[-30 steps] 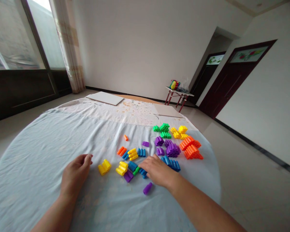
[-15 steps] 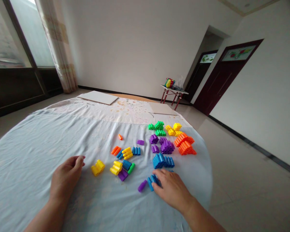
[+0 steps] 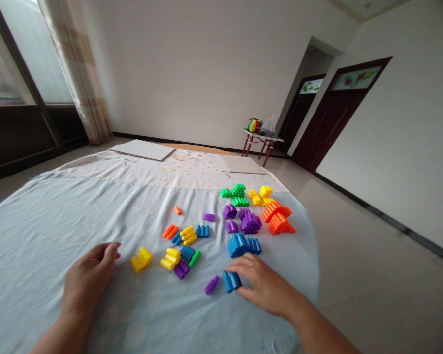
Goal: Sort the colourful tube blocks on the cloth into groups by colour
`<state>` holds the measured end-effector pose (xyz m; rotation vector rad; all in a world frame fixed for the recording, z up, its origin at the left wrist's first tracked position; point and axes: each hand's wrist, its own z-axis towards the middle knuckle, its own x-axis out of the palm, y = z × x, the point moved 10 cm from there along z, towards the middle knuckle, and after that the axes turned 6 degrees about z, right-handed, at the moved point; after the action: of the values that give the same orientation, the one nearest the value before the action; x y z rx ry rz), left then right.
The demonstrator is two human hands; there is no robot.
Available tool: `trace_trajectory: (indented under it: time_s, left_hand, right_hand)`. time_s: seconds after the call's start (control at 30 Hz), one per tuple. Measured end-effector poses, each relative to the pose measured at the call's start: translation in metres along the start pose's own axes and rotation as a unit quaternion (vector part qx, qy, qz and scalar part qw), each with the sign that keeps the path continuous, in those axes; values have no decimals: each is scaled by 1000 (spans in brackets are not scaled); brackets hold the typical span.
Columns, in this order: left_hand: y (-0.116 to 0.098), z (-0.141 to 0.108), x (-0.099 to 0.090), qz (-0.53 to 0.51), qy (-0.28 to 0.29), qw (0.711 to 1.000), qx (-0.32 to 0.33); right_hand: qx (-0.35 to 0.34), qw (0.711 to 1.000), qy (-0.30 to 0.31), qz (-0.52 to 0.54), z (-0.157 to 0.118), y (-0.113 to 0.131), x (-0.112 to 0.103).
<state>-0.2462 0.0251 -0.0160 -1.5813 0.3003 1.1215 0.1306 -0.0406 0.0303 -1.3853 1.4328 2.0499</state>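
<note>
My right hand (image 3: 262,282) reaches in from the lower right, its fingertips and thumb around a blue block of joined tubes (image 3: 231,281). A single purple tube piece (image 3: 211,285) lies just left of that block. My left hand (image 3: 90,273) rests on the cloth at the left, fingers curled in and thumb against them, with nothing seen in it. Nearest to it is a yellow joined block (image 3: 142,260). Beyond my right hand stands a cluster of blue blocks (image 3: 239,245). A yellow block (image 3: 170,258), a purple block (image 3: 181,269) and a green tube piece (image 3: 194,258) lie between my hands.
Sorted by colour, green (image 3: 238,191), yellow (image 3: 260,195), purple (image 3: 250,222) and orange blocks (image 3: 279,223) stand at the right. Farther left lie mixed orange, blue and yellow pieces (image 3: 188,235). Two flat boards (image 3: 143,149) sit at the table's far side.
The blue block has turned a little in my right hand's fingers. My left hand keeps its place, while the whole view has shifted slightly.
</note>
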Motion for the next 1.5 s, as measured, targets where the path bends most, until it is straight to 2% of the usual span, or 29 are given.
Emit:
trace_trajectory:
  time_s: [0.13,0.23,0.37,0.6,0.97,1.2,1.27,1.37,1.43,1.5]
  left_hand:
    - [2,0,3,4,5,1000,-1]
    - [6,1,5,-1,7,1000,-2]
    - [6,1,4,-8,4,1000,2]
    - [4,1,4,4,14,1000,-9]
    - [5,1,7,0,28,999,-20]
    - [5,1,4,-4,16,1000,-9]
    - [6,2,4,-4,11,1000,-8]
    - [7,4,7,-9,7,1000,-5]
    - [7,5,7,-12,5,1000,-3]
    - [7,5,7,-14,3,1000,-2]
  right_hand:
    - [12,992,-122,-16,12,-11,-57]
    - [19,991,-130,-31,25,-22,-76]
    - [25,995,-86,-41,37,-30,-70]
    - [48,996,-46,-57,36,-34,-61]
    - [40,996,-65,-35,35,-36,-62]
    - [25,996,-79,-31,33,-32,-68]
    - [18,995,-93,-30,32,-24,-73]
    - [-13,990,-137,-15,34,2,-79]
    - [-36,987,-155,4,42,24,-70]
    - [-42,988,-147,16,57,39,-46]
